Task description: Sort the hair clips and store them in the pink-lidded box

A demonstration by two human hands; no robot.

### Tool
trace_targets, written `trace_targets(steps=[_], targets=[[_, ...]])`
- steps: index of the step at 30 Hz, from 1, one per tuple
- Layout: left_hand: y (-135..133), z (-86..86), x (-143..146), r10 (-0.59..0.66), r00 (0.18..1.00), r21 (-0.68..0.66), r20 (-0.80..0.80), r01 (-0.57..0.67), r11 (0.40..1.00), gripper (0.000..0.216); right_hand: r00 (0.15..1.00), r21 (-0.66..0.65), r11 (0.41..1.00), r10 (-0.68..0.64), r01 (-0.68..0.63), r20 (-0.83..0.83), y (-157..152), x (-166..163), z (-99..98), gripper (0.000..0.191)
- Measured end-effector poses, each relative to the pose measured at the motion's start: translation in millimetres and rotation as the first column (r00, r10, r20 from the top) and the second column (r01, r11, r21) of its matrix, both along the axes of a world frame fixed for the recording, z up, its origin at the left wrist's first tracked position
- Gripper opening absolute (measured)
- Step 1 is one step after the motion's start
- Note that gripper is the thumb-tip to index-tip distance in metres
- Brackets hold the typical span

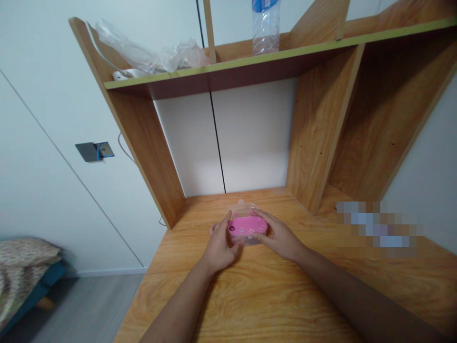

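Note:
A small clear plastic box (255, 240) with a pink oval top (246, 226) sits on the wooden desk. One dark mark and several pale ones show on the pink surface; whether they are printed or loose pieces I cannot tell. Behind the pink part stands a clear flap (243, 207) with a small tab, looking like a raised lid. My left hand (219, 245) is curved round the box's left side, thumb at the front. From the right, my right hand (280, 236) grips it, fingers at the back corner and thumb along the front edge.
A wooden shelf (228, 66) spans above the desk (250, 295), carrying crumpled clear plastic bags (167, 55) and a clear bottle (266, 28). An upright panel (317, 128) stands right of the box. A blurred-out patch (374, 228) covers something on the right.

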State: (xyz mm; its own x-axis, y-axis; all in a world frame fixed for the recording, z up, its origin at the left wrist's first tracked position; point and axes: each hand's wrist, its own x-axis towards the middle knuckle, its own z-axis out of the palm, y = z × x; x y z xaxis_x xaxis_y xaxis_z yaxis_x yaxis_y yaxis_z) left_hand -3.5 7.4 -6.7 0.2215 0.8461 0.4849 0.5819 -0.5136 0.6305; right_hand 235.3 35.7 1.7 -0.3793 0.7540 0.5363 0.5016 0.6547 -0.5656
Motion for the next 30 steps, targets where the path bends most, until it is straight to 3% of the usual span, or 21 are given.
trace_targets(steps=[5,18,26,30], targets=[[-3,2.4,1,0.031,0.996,0.012,-0.078,-0.031,0.999,0.091,0.998,-0.027,1.000,-0.002,0.000,-0.064,-1,-2,1.0,0.062],[-9,11.0,4,0.032,0.999,-0.061,-0.017,-0.033,0.998,0.086,0.993,-0.043,0.999,0.026,-0.031,-0.116,-5,-4,6.6,0.055],[-10,20.1,2,0.059,0.996,0.016,0.065,-0.060,0.998,0.066,0.994,0.053,0.998,0.041,-0.035,-0.104,-11,-6,11.6,0.053],[-8,21.2,2,-0.026,0.969,0.037,0.244,0.018,0.999,0.054,0.993,0.070,0.997,0.052,-0.045,-0.108,-15,-7,14.3,0.056]])
